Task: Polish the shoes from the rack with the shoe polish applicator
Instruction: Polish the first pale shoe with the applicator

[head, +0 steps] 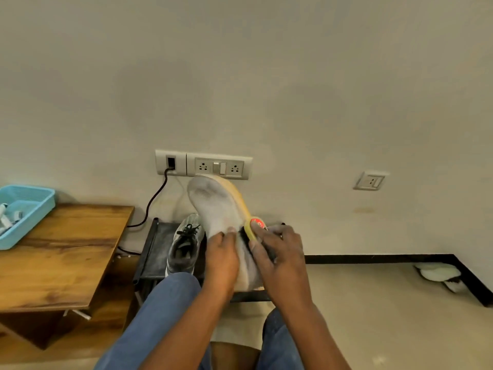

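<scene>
I see the left hand (221,252) gripping the white yellow-soled sneaker (218,209); the right hand (277,255) clamps the red-capped polish applicator (257,225) against its sole edge.

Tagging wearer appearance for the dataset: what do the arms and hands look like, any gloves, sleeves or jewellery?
Both are bare: the left hand and right hand have no gloves, and no rings, watch or bands show. The forearms are uncovered right down to the frame's bottom edge, with no sleeve cuffs in view. Blue jeans cover the legs.

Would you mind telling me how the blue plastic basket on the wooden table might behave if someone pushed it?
The blue basket looks thin, perforated plastic, so probably light. On the smooth wooden table it would likely slide rather than tip, being low and wide. The small items inside might shift.
</scene>
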